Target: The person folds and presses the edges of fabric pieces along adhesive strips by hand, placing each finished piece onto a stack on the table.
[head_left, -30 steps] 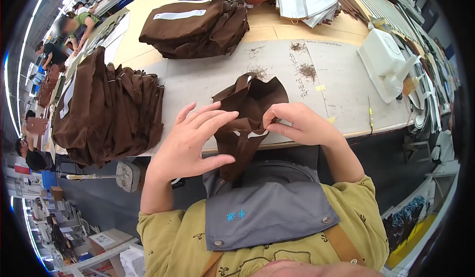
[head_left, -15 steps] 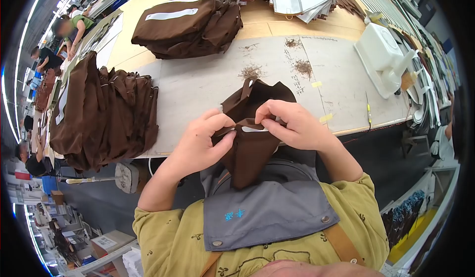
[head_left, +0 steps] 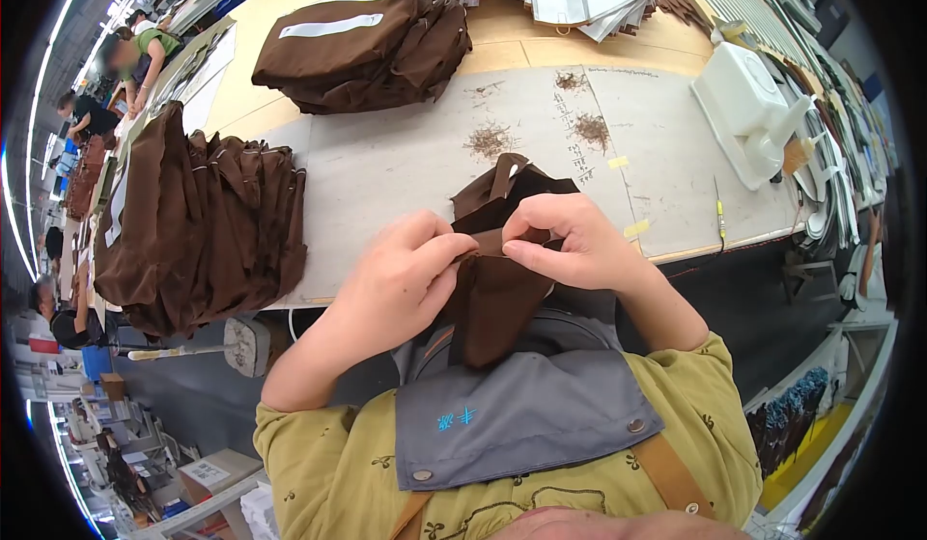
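Observation:
A piece of brown fabric [head_left: 497, 313], folded and shaped like a bag lining, hangs over the table's front edge between my hands. My left hand [head_left: 401, 275] pinches its upper edge from the left, fingers closed. From the right, my right hand [head_left: 570, 241] grips the same edge between thumb and forefinger, a short way from the left fingertips. Beyond my hands the fabric's far part rises onto the tabletop, with a small white patch near its top. The lower part hangs in front of my grey apron [head_left: 521, 415].
Stacks of brown fabric pieces stand at the left [head_left: 208, 221] and the back [head_left: 362, 53]. Thread scraps [head_left: 491, 140] lie on the grey table surface [head_left: 386, 168]. A white plastic container [head_left: 742, 101] and a yellow-handled pointed tool [head_left: 720, 220] are at the right. People work far left.
My hands have shifted along the fabric's edge, and the white strip between them no longer shows. The far part of the fabric has moved slightly right.

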Available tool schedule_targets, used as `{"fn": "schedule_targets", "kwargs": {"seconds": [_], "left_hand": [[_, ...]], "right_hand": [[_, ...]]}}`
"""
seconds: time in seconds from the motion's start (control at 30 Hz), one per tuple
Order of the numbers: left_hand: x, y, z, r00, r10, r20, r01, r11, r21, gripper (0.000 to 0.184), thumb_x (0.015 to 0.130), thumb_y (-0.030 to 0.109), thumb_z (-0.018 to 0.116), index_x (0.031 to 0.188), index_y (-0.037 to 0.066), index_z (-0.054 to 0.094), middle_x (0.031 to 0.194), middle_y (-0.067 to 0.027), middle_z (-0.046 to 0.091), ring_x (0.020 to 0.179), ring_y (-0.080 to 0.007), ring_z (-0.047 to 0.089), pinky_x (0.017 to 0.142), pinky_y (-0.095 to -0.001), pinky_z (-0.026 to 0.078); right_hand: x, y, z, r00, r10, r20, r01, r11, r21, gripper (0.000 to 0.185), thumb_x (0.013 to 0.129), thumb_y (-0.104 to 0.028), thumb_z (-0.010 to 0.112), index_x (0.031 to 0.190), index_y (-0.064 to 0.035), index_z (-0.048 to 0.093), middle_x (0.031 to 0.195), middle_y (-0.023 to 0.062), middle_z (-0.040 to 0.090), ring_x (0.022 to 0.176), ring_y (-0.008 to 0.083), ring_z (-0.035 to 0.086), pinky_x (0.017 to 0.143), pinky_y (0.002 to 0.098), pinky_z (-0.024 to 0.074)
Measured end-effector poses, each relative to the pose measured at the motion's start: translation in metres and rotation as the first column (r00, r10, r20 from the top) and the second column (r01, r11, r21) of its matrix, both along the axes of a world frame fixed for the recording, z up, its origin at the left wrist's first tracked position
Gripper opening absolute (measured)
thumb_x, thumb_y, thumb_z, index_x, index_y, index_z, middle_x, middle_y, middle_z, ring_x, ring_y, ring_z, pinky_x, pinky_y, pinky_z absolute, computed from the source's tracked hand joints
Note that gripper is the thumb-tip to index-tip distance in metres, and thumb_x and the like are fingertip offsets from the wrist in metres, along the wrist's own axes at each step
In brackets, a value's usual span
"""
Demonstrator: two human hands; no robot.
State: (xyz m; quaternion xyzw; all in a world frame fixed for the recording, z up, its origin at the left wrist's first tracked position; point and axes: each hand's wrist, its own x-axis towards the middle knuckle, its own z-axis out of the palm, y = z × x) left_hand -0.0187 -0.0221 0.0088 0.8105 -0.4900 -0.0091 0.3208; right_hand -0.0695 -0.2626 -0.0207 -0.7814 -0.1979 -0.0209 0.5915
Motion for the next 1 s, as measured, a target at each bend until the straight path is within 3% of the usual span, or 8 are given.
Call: {"fn": "schedule_targets", "kwargs": {"seconds": [0.13,0.2,0.23,0.3,0.33,0.43,0.63,1.0], "left_hand": [[-0.001,-0.005,0.006,1.0,-0.025,0.0,0.025,0.999,0.027,0.025,0.079,-0.007,0.057,0.102,-0.001,0.064,0.092,-0.0126,0.056,0.08,-0.0292,0.057,0.07,-0.0363,0.047],[0.002,-0.007,0.001,0.983,0.006,-0.186,-0.008,1.0,-0.007,0.015,0.083,0.001,0.056,0.096,-0.001,0.062,0.091,-0.0151,0.054,0.082,-0.0298,0.056,0.073,-0.0382,0.046],[0.003,-0.007,0.0,0.983,0.0,-0.185,-0.001,1.0,-0.006,0.015,0.083,0.001,0.056,0.096,-0.001,0.062,0.091,-0.0151,0.054,0.082,-0.0298,0.056,0.073,-0.0382,0.046],[0.005,-0.003,-0.004,0.936,-0.037,-0.351,-0.008,0.992,-0.126,0.012,0.089,0.006,0.054,0.094,-0.001,0.063,0.087,-0.0109,0.051,0.08,-0.0229,0.052,0.071,-0.0326,0.043],[0.007,-0.002,-0.007,0.934,-0.04,-0.354,-0.004,0.992,-0.125,0.012,0.089,0.006,0.054,0.094,-0.001,0.063,0.087,-0.0109,0.051,0.08,-0.0229,0.052,0.071,-0.0326,0.043],[0.01,-0.001,-0.019,0.808,-0.038,-0.589,-0.104,0.973,-0.206,0.023,0.099,0.019,0.058,0.089,0.0,0.067,0.083,-0.0042,0.048,0.078,-0.0144,0.047,0.07,-0.0275,0.039],[0.007,0.002,-0.019,0.851,-0.038,-0.524,-0.072,0.979,-0.188,0.014,0.093,0.015,0.068,0.086,0.002,0.069,0.075,-0.0021,0.05,0.072,-0.0134,0.048,0.067,-0.0272,0.039],[0.006,0.003,-0.023,0.87,-0.038,-0.492,-0.061,0.981,-0.184,0.005,0.087,0.008,0.072,0.088,0.003,0.073,0.074,-0.0012,0.053,0.07,-0.0113,0.051,0.061,-0.0271,0.039]], "right_hand": [[-0.002,0.003,0.006,1.0,-0.004,0.003,0.004,0.999,-0.036,0.01,0.087,-0.01,0.068,0.087,0.0001,0.066,0.07,0.0058,0.06,0.062,0.012,0.051,0.057,0.0274,0.0417],[-0.003,0.002,0.008,1.0,-0.011,0.024,0.012,0.999,-0.03,0.01,0.088,-0.01,0.068,0.087,0.0002,0.066,0.07,0.006,0.06,0.062,0.0121,0.052,0.057,0.0274,0.0423],[-0.004,0.002,0.009,1.0,-0.011,0.027,0.012,0.999,-0.035,0.011,0.088,-0.01,0.067,0.087,0.0001,0.066,0.071,0.0068,0.061,0.062,0.0136,0.054,0.057,0.0278,0.0433],[-0.006,0.001,0.009,1.0,-0.017,0.024,0.018,0.999,-0.038,0.011,0.088,-0.011,0.066,0.087,0.0,0.066,0.072,0.0076,0.062,0.062,0.015,0.056,0.057,0.0282,0.0444],[-0.007,0.002,0.008,0.997,-0.017,0.07,0.021,0.998,-0.052,0.011,0.088,-0.011,0.065,0.087,0.0,0.066,0.072,0.0085,0.063,0.062,0.0168,0.058,0.057,0.0287,0.0452],[-0.008,0.003,0.008,0.993,-0.019,0.119,0.027,0.997,-0.069,0.012,0.089,-0.012,0.065,0.086,-0.0002,0.067,0.073,0.0097,0.065,0.063,0.0196,0.06,0.056,0.0295,0.0463],[-0.007,0.004,0.004,0.995,-0.027,0.094,0.033,0.997,-0.071,0.013,0.089,-0.014,0.066,0.086,-0.0013,0.07,0.072,0.01,0.065,0.061,0.0203,0.06,0.056,0.0299,0.0464],[-0.004,0.009,-0.003,0.999,-0.036,0.037,0.039,0.996,-0.077,0.017,0.09,-0.018,0.068,0.089,-0.0024,0.073,0.073,0.0107,0.068,0.059,0.0199,0.063,0.056,0.0291,0.0477]]}}
